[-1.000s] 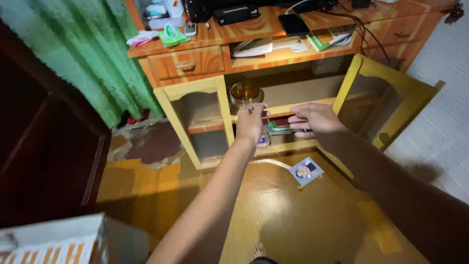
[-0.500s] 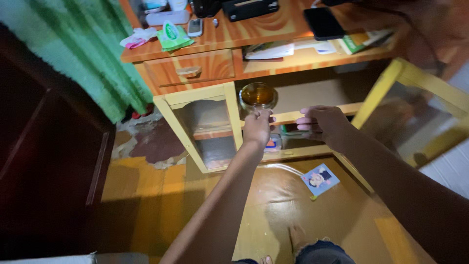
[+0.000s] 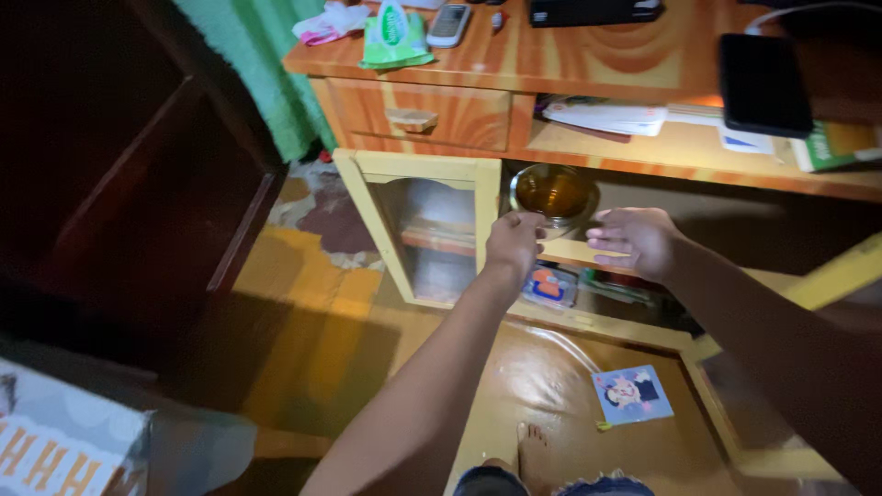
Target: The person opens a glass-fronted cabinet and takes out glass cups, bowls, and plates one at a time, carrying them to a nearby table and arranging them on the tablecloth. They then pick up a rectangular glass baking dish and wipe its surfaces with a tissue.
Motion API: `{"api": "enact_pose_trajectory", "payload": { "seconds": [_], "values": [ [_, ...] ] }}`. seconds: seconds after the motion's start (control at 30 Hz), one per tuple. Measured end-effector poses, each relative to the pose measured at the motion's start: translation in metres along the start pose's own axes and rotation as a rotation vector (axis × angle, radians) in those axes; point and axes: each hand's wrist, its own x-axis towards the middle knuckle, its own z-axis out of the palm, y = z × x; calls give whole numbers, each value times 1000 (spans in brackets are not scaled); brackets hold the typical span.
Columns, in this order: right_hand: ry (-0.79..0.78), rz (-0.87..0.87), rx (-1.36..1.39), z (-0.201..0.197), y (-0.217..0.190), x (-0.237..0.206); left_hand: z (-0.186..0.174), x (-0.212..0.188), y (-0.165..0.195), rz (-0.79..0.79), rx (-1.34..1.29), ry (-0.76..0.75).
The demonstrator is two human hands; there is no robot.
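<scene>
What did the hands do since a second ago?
The right hand opened and drew slightly away from the left. The left hand moved up to the rim of the glass bowl. The bowl stayed on its shelf; the card stayed on the floor.

The cabinet shelf point(image 3: 588, 250) carries a bowl point(image 3: 554, 193) at its left end. A card point(image 3: 630, 394) lies on the floor point(image 3: 312, 331) below the cabinet.

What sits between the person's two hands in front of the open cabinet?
In the head view, a round metal bowl on the cabinet shelf lies between the left hand, which touches its rim, and the open right hand.
</scene>
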Motion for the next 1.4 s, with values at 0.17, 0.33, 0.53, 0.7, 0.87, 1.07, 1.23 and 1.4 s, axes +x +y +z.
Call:
{"api": "enact_pose_trajectory", "payload": {
  "seconds": [0.17,0.33,0.53,0.7,0.87,1.07,1.23,1.4],
  "values": [
    [14,40,16,9,-11,39,-4,27,6,23,60,58],
    [15,122,49,2,-1,88,-12,37,8,-69,52,48],
    [35,227,15,8,7,161,-19,60,-18,-158,70,62],
    [50,251,-43,19,21,209,-26,92,-73,-88,103,35],
    [68,236,-90,29,35,247,-28,138,-132,-140,221,58],
    [110,238,-164,36,48,286,-20,165,-191,-106,127,70],
    [28,256,-184,40,59,308,-27,159,-212,-129,93,71],
    [68,201,-188,39,62,315,-38,157,-213,-120,160,112]
  ]
}}
